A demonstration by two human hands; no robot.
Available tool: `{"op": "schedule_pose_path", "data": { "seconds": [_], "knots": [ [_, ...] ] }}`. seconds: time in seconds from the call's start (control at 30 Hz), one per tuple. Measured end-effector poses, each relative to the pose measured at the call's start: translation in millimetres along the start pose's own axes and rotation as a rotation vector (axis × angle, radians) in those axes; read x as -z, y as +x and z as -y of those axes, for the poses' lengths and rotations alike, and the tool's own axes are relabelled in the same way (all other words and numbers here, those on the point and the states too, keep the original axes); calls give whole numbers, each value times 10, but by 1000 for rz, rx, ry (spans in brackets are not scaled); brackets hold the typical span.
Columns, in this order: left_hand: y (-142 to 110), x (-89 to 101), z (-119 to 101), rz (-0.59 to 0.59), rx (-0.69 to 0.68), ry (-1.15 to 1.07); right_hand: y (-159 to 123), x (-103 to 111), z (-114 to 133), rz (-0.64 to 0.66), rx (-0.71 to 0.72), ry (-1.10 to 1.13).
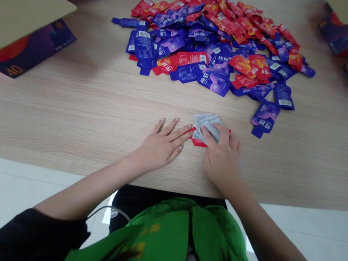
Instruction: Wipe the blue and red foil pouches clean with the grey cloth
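On the counter (60,129), the right hand (222,158) presses a cloth (207,123) onto a red packet (199,143), whose edge the left hand (165,144) touches, fingers spread, grasping nothing.

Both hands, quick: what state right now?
Left hand: open, fingers spread, beside the red packet.
Right hand: fingers on the whitish material; gripping or pressing, can't tell.

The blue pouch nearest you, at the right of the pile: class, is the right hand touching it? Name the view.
Apart. The head view shows bare tabletop between the right hand and the blue pouch.
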State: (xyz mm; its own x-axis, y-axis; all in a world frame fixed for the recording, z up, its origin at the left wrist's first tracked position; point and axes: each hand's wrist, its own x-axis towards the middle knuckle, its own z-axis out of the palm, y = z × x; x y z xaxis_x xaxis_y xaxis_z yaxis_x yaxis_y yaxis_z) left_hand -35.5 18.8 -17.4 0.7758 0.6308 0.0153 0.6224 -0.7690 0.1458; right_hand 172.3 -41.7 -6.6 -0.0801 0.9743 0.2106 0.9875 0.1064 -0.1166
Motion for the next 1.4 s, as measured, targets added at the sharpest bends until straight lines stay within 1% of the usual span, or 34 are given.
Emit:
{"op": "schedule_pose_path", "data": {
  "seconds": [0.07,0.17,0.27,0.33,0.4,0.43,0.5,0.53,0.57,0.63,0.7,0.73,0.8,0.93,1.03,1.1,1.17,1.2,1.27,1.33,1.37,1.4],
  "knots": [
    [1,-3,-4,4,3,-8,-95,41,-159,-22,-66,-40],
    [-1,-12,-10,0,6,-15,-227,92,-470,-51,-139,-70],
    [-4,-22,-14,-8,7,-8,-279,122,-760,-20,-151,-49],
    [-5,-25,-15,-9,11,-3,-238,157,-867,9,-143,29],
    [-4,-25,-14,-9,15,-2,-145,210,-850,-14,-151,131],
    [-4,-24,-13,-10,16,-3,-89,235,-789,-49,-154,171],
    [-3,-21,-12,-11,13,-2,17,258,-580,-117,-130,209],
    [-3,-19,-10,-10,11,1,60,248,-450,-126,-92,207],
    [-3,-18,-9,-9,10,4,92,223,-319,-113,-46,194],
    [-3,-17,-6,-4,9,9,123,143,-103,-34,37,149],
    [-4,-13,-3,-2,9,4,111,68,-7,36,73,106],
    [-4,-10,-2,0,8,-3,92,47,-10,49,71,92],
    [-3,-4,-2,3,9,-18,37,48,-107,46,53,83],
    [2,-1,-7,8,17,-24,-116,117,-509,2,-33,79],
    [3,-19,-10,-1,16,-23,-200,145,-850,5,-99,85],
    [0,-37,-9,-15,14,-24,-189,174,-1024,38,-125,112],
    [-4,-49,-8,-29,13,-18,-113,230,-1096,38,-156,147],
    [-6,-52,-8,-34,12,-13,-57,263,-1080,13,-170,164],
    [-8,-49,-11,-37,11,-2,63,313,-939,-78,-165,207],
    [-5,-38,-17,-31,11,2,151,307,-683,-144,-78,262],
    [-3,-31,-21,-24,13,2,170,278,-537,-147,-16,283],
    [0,-23,-25,-18,15,2,172,236,-396,-117,49,291]
  ]
}}
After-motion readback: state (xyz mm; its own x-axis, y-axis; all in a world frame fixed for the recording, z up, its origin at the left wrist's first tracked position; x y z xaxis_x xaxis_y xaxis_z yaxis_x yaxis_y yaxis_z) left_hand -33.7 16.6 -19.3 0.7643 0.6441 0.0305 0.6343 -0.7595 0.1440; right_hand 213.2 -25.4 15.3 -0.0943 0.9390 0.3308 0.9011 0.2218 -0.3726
